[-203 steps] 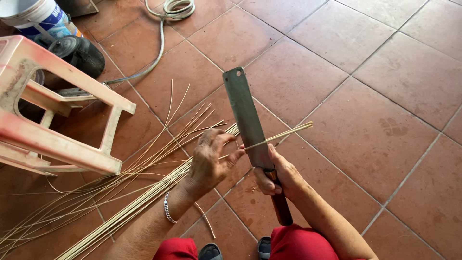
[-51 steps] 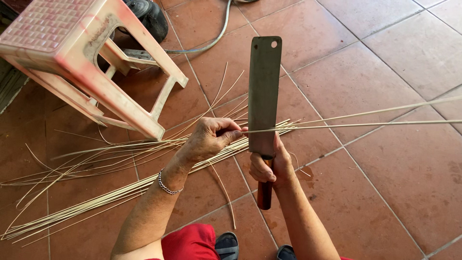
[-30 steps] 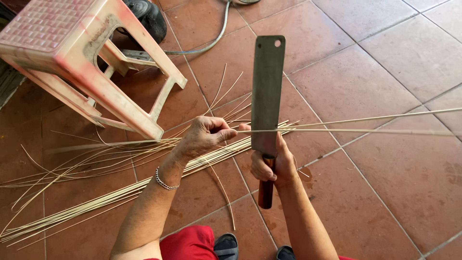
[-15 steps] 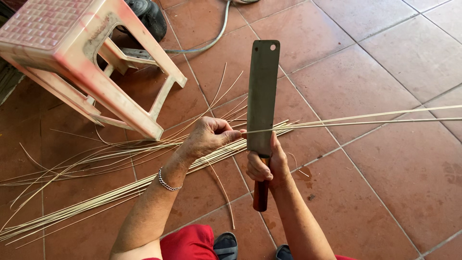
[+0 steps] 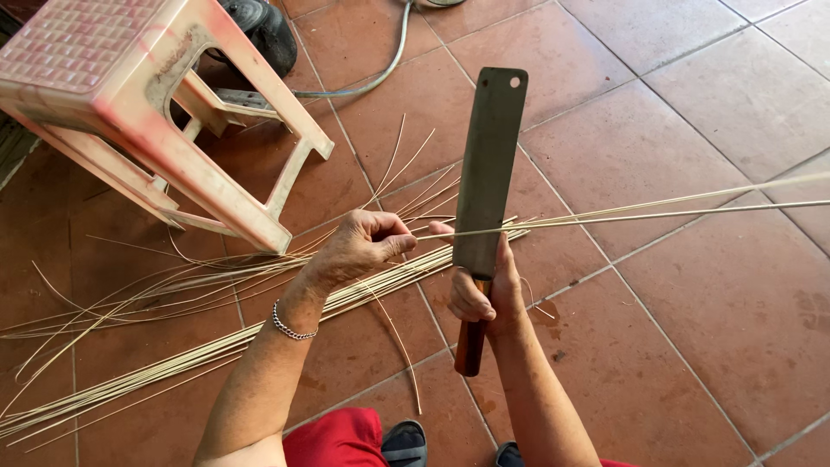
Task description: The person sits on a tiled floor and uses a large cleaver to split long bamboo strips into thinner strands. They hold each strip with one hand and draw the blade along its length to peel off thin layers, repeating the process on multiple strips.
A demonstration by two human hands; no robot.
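Head view, looking down at a floor of reddish-brown tiles point(image 5: 683, 346). Near the centre, the right hand point(image 5: 481, 292) is closed around the dark red wooden handle of a long flat cleaver point(image 5: 489, 173). The rectangular grey blade stands upright and points toward 12 o'clock.

Just to 9 o'clock of it, the left hand point(image 5: 361, 246) is closed in a pinch, thumb against fingers, on the end of a thin bamboo strip point(image 5: 657, 210). A chain bracelet point(image 5: 290, 327) circles that wrist. The strip crosses the blade's lower part and runs off toward 3 o'clock, splitting into two pale slivers that spread apart toward the frame edge.

Below the hands, a bundle of long bamboo strips point(image 5: 216, 350) lies on the floor, stretching from the cleaver down toward 8 o'clock. Loose, curling slivers are scattered around it.

At 10 o'clock stands a worn pink plastic stool point(image 5: 147, 112). Behind it at 11 o'clock sits a dark rounded object, only partly visible, and a grey hose point(image 5: 385, 69) curves across the tiles toward 12 o'clock. At 6 o'clock, red clothing point(image 5: 333, 437) and the tips of dark sandals show.
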